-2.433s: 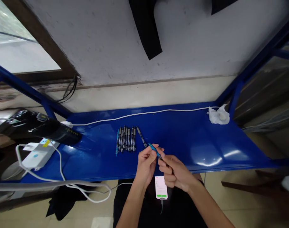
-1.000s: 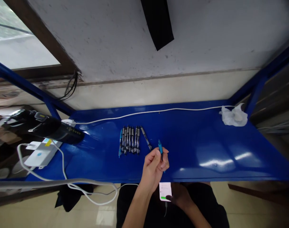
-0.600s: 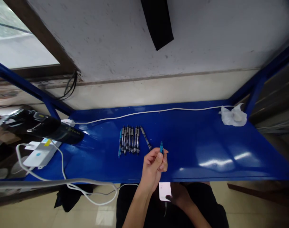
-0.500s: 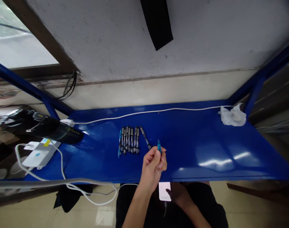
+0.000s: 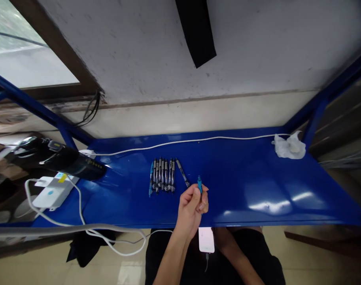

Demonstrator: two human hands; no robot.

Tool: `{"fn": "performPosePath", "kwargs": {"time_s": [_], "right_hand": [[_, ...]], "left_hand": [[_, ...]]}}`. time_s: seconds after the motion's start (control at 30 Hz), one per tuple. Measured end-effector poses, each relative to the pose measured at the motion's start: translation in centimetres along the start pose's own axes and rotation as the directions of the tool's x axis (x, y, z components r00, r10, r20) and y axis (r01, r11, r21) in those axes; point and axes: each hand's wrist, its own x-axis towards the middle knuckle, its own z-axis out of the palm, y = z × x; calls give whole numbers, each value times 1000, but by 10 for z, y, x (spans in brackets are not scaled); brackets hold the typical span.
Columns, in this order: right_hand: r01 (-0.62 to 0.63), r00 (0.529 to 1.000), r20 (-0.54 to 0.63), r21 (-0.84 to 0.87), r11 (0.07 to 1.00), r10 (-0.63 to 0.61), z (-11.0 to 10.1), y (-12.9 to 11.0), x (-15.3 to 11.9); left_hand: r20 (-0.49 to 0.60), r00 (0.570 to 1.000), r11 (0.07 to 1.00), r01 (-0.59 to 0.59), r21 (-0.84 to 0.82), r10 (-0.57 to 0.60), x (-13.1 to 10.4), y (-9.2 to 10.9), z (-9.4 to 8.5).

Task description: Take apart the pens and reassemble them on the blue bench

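Running along the wall, our blue bench takes up most of the space before us, a white cord strung across its back. At its left end we have a black bottle, and next to that a white power strip. Our left hand is at the front of the bench, its fingers closed in a pinch on a blue pen. Our right hand is dim, below the bench edge; we cannot tell how far its fingers are bent or whether they hold anything. A crumpled white wad sits near the bench's right end. Just left of our right hand is the phone, screen lit, over our lap. Beyond our left hand, to its left, lies a row of pens, mostly grey, with a blue one at the left end. Between row and hand, a grey pen lies aslant. The pinched one points up past our thumb (our hand hides its lower part).
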Motion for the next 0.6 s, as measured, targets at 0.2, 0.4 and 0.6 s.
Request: {"fn": "performPosePath", "kwargs": {"time_s": [0.2,0.4,0.6], "right_hand": [[101,992,53,252,963,-118,-52,-41,-42],[99,961,90,772,628,-263,-149,-116,-78],[18,941,127,908,419,-314,-192,-137,-43]], "left_hand": [[49,999,999,-5,36,4,1,0,5],[172,980,980,65,190,-98,-6,2,11],[150,989,976,-36,215,4,-3,-5,11]]}}
